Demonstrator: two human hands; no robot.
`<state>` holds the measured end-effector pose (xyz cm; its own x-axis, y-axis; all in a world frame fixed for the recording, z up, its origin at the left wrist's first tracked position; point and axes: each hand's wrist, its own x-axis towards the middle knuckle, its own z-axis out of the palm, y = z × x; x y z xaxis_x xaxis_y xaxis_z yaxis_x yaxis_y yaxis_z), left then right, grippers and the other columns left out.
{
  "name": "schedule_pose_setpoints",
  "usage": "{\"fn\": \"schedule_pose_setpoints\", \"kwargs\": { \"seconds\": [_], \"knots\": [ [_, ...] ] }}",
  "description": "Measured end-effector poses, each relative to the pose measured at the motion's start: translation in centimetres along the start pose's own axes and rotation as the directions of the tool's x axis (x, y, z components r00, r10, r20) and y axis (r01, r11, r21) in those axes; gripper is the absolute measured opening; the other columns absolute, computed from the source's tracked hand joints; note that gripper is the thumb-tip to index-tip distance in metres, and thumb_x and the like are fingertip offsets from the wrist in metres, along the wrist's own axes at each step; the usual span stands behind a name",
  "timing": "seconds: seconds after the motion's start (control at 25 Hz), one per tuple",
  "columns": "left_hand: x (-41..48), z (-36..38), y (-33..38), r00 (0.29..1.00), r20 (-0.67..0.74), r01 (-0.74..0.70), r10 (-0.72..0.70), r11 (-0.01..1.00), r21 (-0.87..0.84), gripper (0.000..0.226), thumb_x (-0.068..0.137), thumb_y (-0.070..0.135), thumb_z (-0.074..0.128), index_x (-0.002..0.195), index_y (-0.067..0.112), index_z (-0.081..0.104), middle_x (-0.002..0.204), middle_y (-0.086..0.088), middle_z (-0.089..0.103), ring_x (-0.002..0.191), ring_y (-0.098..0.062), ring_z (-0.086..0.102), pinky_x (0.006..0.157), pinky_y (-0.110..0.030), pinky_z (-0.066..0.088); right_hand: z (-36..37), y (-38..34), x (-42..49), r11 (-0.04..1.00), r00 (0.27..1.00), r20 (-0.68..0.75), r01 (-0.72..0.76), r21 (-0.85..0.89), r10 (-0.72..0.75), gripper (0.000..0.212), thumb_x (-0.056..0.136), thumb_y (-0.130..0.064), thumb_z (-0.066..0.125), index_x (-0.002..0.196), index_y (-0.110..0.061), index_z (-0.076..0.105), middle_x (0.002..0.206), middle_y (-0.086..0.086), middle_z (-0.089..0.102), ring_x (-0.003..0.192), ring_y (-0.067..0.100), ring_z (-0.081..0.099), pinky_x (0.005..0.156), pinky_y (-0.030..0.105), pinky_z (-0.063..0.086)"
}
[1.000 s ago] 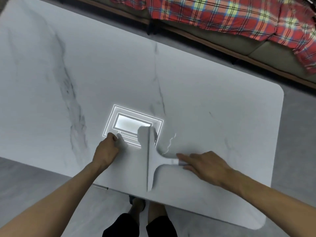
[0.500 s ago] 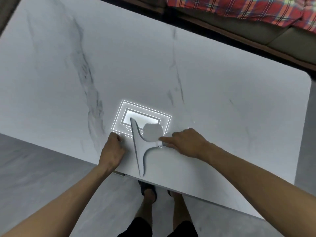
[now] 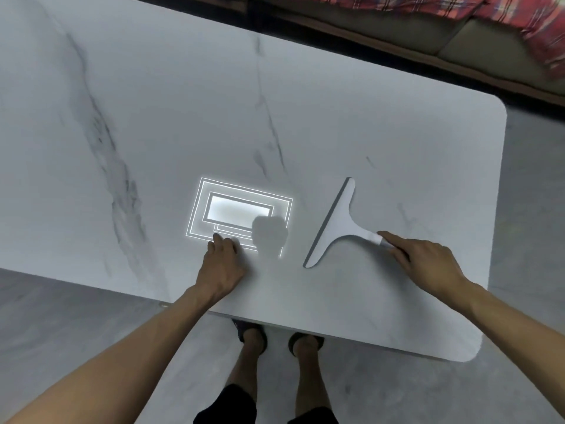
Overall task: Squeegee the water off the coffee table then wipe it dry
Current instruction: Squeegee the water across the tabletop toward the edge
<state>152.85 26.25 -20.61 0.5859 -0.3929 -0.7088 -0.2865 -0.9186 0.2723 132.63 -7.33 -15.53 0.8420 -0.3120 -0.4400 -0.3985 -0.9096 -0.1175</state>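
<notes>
A white squeegee (image 3: pixel 336 223) lies on the white marble coffee table (image 3: pixel 153 117), its blade running from far right to near left. My right hand (image 3: pixel 419 260) holds the end of its handle, index finger stretched along it. My left hand (image 3: pixel 221 264) rests on the tabletop near the front edge, fingers curled under, holding nothing. A bright reflection of a ceiling light (image 3: pixel 238 214) shines on the surface just beyond the left hand. I cannot make out water on the table.
A sofa with a red plaid blanket (image 3: pixel 458 13) runs along the far side of the table. The table's right rounded corner (image 3: pixel 495 108) borders grey floor. My feet (image 3: pixel 278 338) stand under the front edge.
My right hand has moved the squeegee from beside the left hand out to the right across the table. The left hand stayed in place.
</notes>
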Motion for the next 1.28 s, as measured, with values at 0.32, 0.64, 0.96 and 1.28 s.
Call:
{"fn": "schedule_pose_setpoints", "kwargs": {
  "seconds": [0.32, 0.64, 0.96, 1.28],
  "knots": [
    [-1.1, 0.8, 1.4, 0.991, -0.119, 0.052, -0.067, 0.991, -0.126, 0.012, 0.093, 0.008, 0.041, 0.104, 0.006, 0.046, 0.109, -0.016, 0.056, 0.088, -0.030, 0.053, 0.072, -0.036, 0.043, -0.7, 3.0, -4.5, 0.972, 0.983, 0.001, -0.180, 0.153, 0.182, 0.042, 0.097, -0.059, 0.026, 0.136, -0.052, 0.042, 0.075, -0.014, 0.067, 0.061, 0.012, 0.057, 0.051, 0.027, 0.039],
    [-2.5, 1.3, -3.1, 0.886, -0.233, 0.315, -0.400, 0.890, -0.330, 0.025, 0.087, 0.005, 0.047, 0.111, 0.010, 0.042, 0.083, -0.005, 0.057, 0.072, -0.029, 0.055, 0.065, -0.035, 0.043, 4.2, -15.0, -1.3, 0.873, 0.852, 0.191, 0.472, 0.120, -0.487, 0.040, 0.101, -0.045, 0.035, 0.141, -0.043, 0.034, 0.096, 0.000, 0.063, 0.079, 0.029, 0.063, 0.060, 0.032, 0.042],
    [-4.4, 4.0, -4.7, 0.952, -0.133, 0.234, -0.276, 0.935, -0.265, 0.028, 0.080, -0.002, 0.048, 0.102, 0.013, 0.040, 0.095, -0.007, 0.052, 0.071, -0.021, 0.052, 0.060, -0.032, 0.039, 6.2, -12.8, -1.7, 0.878, 0.850, 0.230, 0.476, 0.050, -0.474, 0.038, 0.100, -0.046, 0.035, 0.138, -0.045, 0.036, 0.094, 0.001, 0.064, 0.081, 0.028, 0.064, 0.062, 0.034, 0.042],
    [-3.2, 4.3, -2.2, 0.974, 0.053, 0.224, -0.220, 0.970, -0.098, 0.035, 0.079, 0.005, 0.050, 0.113, 0.002, 0.041, 0.135, -0.032, 0.037, 0.112, -0.047, 0.052, 0.085, -0.044, 0.048, 1.6, 0.2, -8.3, 0.987, 0.974, 0.177, 0.155, -0.050, -0.144, 0.043, 0.096, -0.056, 0.024, 0.136, -0.056, 0.040, 0.077, -0.011, 0.061, 0.068, 0.017, 0.064, 0.056, 0.030, 0.043]
  ]
}}
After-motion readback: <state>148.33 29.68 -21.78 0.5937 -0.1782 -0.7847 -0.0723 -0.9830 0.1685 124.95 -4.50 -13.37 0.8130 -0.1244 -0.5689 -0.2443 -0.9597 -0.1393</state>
